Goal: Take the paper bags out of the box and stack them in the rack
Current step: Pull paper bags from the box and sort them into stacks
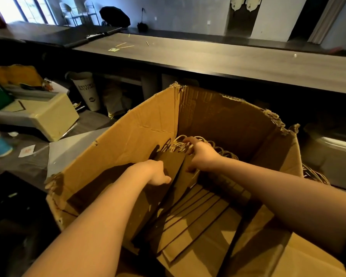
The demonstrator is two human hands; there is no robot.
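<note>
Torn brown cardboard box [128, 140]; flat brown paper bags [174, 164] leaning inside; left hand [158, 173] and right hand [201, 154] grip them, fingers curled.

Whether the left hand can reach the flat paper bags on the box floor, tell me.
Probably yes: the left hand is inside the cardboard box, the flat paper bags lie uncovered below it, though it grips upright bags.
</note>
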